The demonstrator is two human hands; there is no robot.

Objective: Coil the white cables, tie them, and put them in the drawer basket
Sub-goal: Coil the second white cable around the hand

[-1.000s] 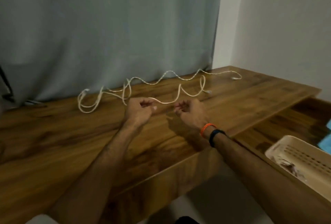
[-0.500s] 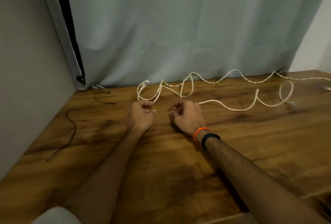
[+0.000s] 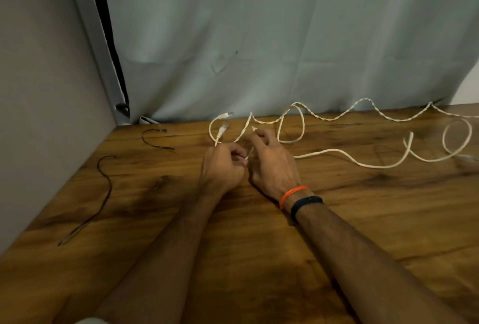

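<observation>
Wooden table (image 3: 337, 233); left hand (image 3: 223, 168), right hand (image 3: 272, 165) side by side, both pinching white cable (image 3: 334, 152).

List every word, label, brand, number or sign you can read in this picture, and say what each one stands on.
None can be read.
White cables and their plugs: no print shows.
Orange band and black band on the right hand's wrist: no lettering or display visible.
Curtain, wooden table, thin black ties: plain.
</observation>
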